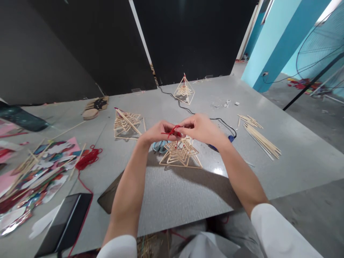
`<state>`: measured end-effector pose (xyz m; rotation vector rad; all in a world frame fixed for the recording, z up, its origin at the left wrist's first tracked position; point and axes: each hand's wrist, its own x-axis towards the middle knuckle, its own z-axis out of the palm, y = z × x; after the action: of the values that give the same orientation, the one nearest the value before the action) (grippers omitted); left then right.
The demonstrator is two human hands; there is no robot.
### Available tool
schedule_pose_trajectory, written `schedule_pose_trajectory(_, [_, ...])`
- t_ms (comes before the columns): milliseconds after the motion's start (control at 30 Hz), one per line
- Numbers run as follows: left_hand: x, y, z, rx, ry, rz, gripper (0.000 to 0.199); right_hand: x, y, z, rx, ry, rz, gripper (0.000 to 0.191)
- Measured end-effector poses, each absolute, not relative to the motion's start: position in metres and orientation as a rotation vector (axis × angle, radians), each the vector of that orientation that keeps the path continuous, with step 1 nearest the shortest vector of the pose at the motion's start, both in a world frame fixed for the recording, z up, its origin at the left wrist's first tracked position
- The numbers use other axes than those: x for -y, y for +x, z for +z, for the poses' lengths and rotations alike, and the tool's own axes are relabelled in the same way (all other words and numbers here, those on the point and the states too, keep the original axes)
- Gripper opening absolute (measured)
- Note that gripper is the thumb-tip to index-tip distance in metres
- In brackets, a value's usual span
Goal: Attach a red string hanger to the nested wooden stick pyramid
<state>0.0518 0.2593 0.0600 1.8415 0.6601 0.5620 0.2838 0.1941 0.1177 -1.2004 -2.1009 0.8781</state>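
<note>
Both hands meet at the top of a pyramid frame of thin wooden sticks, which stands on the grey table. Red yarn is looped between the fingers at its tip. My left hand is closed on the yarn from the left side. From the right, my right hand pinches the same yarn. Fingers cover the very top of the frame. Light blue scissor handles lie just behind the frame, beneath my left hand.
Two more stick frames stand at the back and left. Loose sticks lie right, near a black cable. Left are a red yarn bundle, paper scraps and a dark case.
</note>
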Motion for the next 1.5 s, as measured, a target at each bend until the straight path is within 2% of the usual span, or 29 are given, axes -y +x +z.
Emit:
schedule_pose_trajectory(367, [-0.257, 0.054, 0.062, -0.632, 1.78, 0.55, 0.027, -0.195, 0.285, 0.116, 2.077, -1.188, 0.903, 0.027])
schedule_pose_trajectory(700, [-0.253, 0.051, 0.073, -0.796, 1.863, 0.53, 0.03, -0.197, 0.285, 0.119, 2.07, -1.167, 0.908, 0.022])
schedule_pose_trajectory(967, [-0.22, 0.066, 0.076, -1.001, 1.738, 0.756, 0.035, -0.2, 0.301, 0.12, 2.058, -1.039, 0.943, 0.022])
schedule_pose_trajectory(1233, [-0.158, 0.089, 0.056, -1.378, 1.726, 1.044, 0.036, -0.195, 0.303, 0.123, 2.332, -0.863, 0.84, 0.021])
schedule_pose_trajectory(1500, [-0.147, 0.08, 0.041, -1.386, 1.715, 1.173, 0.038, -0.209, 0.302, 0.114, 2.177, -0.739, 1.144, 0.026])
